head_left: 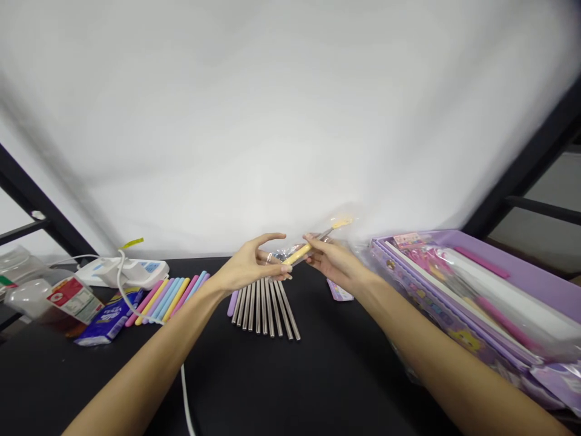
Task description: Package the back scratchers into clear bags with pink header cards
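Note:
Between my two hands is a slim stick [297,254] with a yellow handle, a metal shaft and a flat yellow head, inside a clear plastic sleeve [334,219]. My left hand [252,260] grips the handle's lower end, thumb underneath and index finger stretched out. Higher up, my right hand [333,257] pinches it near where handle meets shaft. The stick tilts up to the right, above the black table. Just below my left hand lies a fan of metal rods [265,309], with a purple stick [232,303] at its left edge. The exact kind of stick is unclear.
Left are coloured sticks [166,300], a blue packet [109,318], a plastic jar [57,300], a white power strip [149,274] and a cable [185,387]. Right stands a lilac box [490,248] of wrapped items. A purple card [339,292] lies beneath my right hand.

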`<state>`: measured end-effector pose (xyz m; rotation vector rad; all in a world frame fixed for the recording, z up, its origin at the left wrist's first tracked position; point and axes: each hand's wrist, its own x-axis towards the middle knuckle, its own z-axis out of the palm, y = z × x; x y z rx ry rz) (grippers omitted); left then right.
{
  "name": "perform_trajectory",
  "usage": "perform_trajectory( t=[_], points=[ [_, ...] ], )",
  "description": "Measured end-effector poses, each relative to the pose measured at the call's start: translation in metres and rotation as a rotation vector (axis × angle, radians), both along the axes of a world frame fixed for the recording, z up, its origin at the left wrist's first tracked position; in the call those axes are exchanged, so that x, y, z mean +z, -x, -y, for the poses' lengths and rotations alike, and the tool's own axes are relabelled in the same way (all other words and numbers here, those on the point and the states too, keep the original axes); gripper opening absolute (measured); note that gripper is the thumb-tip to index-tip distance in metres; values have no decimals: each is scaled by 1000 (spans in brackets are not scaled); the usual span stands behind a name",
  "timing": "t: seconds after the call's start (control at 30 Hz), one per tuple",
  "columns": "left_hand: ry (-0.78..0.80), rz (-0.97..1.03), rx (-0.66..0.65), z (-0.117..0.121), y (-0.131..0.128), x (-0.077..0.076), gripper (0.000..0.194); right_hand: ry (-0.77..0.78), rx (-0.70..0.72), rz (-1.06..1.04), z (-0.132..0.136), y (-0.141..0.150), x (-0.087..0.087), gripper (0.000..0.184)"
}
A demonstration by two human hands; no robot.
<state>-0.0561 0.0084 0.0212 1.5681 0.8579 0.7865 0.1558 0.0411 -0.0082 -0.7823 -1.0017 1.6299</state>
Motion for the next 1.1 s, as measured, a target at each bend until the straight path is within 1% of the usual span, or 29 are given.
perform_trajectory(
  t=[0.1,0.27,0.33,0.4,0.47,0.5,0.63,0.7,0.8,0.87,0.97,1.03,1.1],
  points=[
    [44,39,-97,0,4,0,84,-40,61,46,0,-9,6,21],
    [5,-4,-195,4,3,-2,80,-153,166,169,5,-21,18,20],
    [1,-27,-221,6,0,-5,79,-193,190,203,7,-24,21,21],
    [1,-36,-221,8,-5,-10,78,-212,198,223,8,-26,23,24],
    [7,-26,-193,8,-10,-16,76,-227,169,234,9,-27,24,27],
    [7,-23,-173,7,-12,-20,72,-238,150,241,9,-27,25,28],
    [-36,-72,-106,-3,-12,-26,40,-276,86,291,8,-28,32,31],
    [-68,-135,-79,-7,-9,-26,30,-289,-8,275,5,-29,36,31],
    [-110,-217,-60,-10,-6,-28,23,-333,-199,180,1,-31,40,31],
    [-157,-254,-47,-10,-8,-32,19,-383,-260,165,-1,-31,43,30],
    [-292,-299,-18,-8,-16,-40,20,-477,-259,260,2,-28,48,32],
    [-379,-315,-11,-5,-23,-44,30,-539,-241,367,6,-24,54,34],
    [-429,-312,-15,-1,-28,-44,44,-592,-215,469,11,-19,58,36]
  ],
)
